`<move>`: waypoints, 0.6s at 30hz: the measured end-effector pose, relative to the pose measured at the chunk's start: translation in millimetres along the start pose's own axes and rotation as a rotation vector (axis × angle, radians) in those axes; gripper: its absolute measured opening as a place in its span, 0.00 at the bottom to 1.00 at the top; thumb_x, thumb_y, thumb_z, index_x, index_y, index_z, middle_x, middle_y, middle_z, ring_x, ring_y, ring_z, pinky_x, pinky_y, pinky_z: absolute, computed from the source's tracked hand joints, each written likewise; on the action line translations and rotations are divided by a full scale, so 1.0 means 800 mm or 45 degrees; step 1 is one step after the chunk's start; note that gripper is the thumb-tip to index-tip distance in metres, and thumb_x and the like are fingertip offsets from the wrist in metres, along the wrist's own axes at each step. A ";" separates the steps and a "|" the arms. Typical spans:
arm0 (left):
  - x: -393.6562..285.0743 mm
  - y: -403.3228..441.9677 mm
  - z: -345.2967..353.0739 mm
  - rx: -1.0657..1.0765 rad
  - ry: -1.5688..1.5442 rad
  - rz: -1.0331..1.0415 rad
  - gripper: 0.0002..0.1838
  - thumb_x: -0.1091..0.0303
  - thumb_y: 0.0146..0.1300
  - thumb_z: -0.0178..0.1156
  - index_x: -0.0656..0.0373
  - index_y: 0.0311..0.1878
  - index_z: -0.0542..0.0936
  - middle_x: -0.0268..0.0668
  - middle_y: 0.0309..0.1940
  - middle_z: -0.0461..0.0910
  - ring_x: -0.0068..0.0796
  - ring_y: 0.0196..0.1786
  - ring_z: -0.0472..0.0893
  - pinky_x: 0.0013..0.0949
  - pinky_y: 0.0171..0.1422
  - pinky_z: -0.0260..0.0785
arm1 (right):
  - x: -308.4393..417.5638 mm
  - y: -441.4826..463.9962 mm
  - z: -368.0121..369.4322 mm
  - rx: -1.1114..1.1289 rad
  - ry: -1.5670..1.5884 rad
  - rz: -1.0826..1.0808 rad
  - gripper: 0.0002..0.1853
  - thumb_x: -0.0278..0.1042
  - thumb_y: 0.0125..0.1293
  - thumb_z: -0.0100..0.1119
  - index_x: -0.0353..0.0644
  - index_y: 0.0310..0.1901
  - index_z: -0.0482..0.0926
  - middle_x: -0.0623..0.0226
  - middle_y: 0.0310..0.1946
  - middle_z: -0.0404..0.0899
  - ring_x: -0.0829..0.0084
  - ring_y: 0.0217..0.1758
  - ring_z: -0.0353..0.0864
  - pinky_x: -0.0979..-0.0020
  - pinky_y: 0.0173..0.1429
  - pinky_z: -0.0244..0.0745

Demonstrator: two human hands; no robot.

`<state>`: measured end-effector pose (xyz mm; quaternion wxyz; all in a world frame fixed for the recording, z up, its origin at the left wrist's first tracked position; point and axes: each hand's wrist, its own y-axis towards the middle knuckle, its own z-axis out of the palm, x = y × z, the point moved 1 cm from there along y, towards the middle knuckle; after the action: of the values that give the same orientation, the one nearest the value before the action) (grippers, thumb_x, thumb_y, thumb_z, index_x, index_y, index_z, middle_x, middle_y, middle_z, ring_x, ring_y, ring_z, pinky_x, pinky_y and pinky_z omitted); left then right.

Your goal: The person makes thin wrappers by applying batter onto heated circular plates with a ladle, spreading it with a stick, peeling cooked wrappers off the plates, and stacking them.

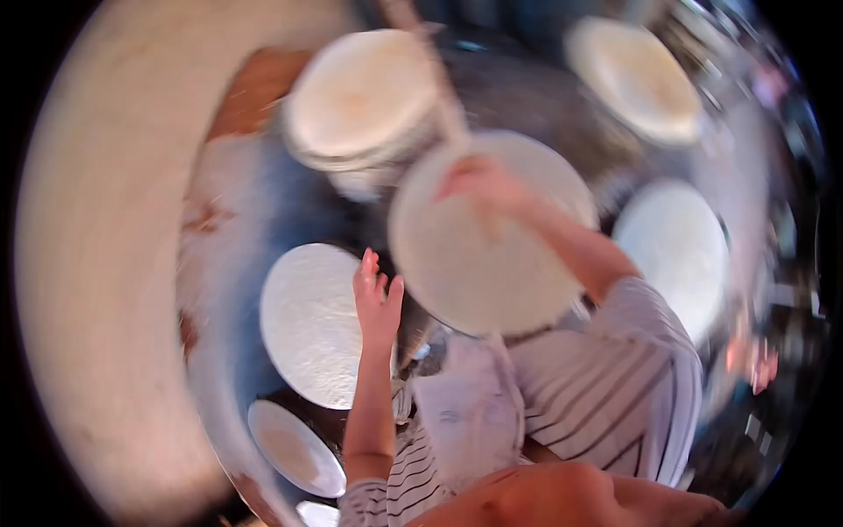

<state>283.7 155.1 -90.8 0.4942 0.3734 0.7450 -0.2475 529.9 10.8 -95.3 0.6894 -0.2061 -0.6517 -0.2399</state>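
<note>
My left hand (378, 299) is raised beside the right edge of a round white disc (307, 329), its fingers apart and nothing in them. Over the large round pale board (492, 263) in the middle, my right hand (474, 178) is reaching forward, blurred by motion. The fingers of my right hand are smeared, so what they hold, if anything, cannot be made out. A long stick (443, 88) slants down from the top to the board's upper edge, near that hand.
A stack of round pale discs (360, 97) stands beyond the board. More discs lie at the upper right (637, 79), right (674, 255) and lower left (294, 448). A blurred hand of another person (762, 364) shows at the far right.
</note>
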 end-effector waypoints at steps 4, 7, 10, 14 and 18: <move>-0.003 -0.122 0.100 0.686 -0.681 -0.649 0.25 0.75 0.61 0.56 0.64 0.62 0.67 0.35 0.36 0.77 0.22 0.33 0.77 0.27 0.33 0.69 | 0.017 -0.177 0.132 -0.122 -0.332 -0.091 0.12 0.37 0.58 0.58 0.38 0.37 0.82 0.56 0.37 0.81 0.61 0.49 0.77 0.65 0.55 0.71; -0.034 -0.190 0.127 0.486 -1.018 -0.651 0.18 0.76 0.62 0.51 0.66 0.56 0.71 0.26 0.21 0.69 0.13 0.17 0.65 0.19 0.19 0.53 | 0.024 -0.299 0.110 -0.427 -0.837 -0.575 0.20 0.44 0.58 0.59 0.39 0.48 0.79 0.53 0.48 0.77 0.56 0.57 0.71 0.61 0.60 0.67; -0.021 -0.237 0.105 0.379 -0.953 -0.506 0.17 0.77 0.62 0.48 0.66 0.55 0.73 0.24 0.17 0.61 0.11 0.13 0.54 0.16 0.14 0.46 | 0.039 -0.459 0.015 -0.499 -0.933 -0.356 0.30 0.47 0.57 0.63 0.41 0.59 0.71 0.55 0.58 0.70 0.56 0.63 0.65 0.55 0.64 0.62; -0.039 -0.248 0.100 0.457 -0.986 -0.307 0.16 0.75 0.65 0.47 0.66 0.55 0.73 0.25 0.15 0.58 0.12 0.12 0.53 0.17 0.12 0.47 | -0.010 -0.704 -0.132 -1.528 -0.875 0.538 0.18 0.34 0.56 0.65 0.40 0.49 0.79 0.58 0.44 0.81 0.62 0.47 0.81 0.65 0.53 0.75; -0.095 -0.277 0.195 0.496 -0.941 -0.371 0.16 0.75 0.67 0.46 0.67 0.56 0.72 0.25 0.14 0.58 0.12 0.11 0.53 0.19 0.11 0.47 | -0.141 -0.900 -0.292 -1.488 -1.447 0.814 0.24 0.30 0.47 0.59 0.40 0.50 0.77 0.49 0.44 0.79 0.51 0.51 0.77 0.58 0.57 0.70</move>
<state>209.6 -116.3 -81.6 0.6077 0.2370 0.5027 -0.5673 281.1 -698.0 -244.0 0.0783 -0.7876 -0.5804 -0.1917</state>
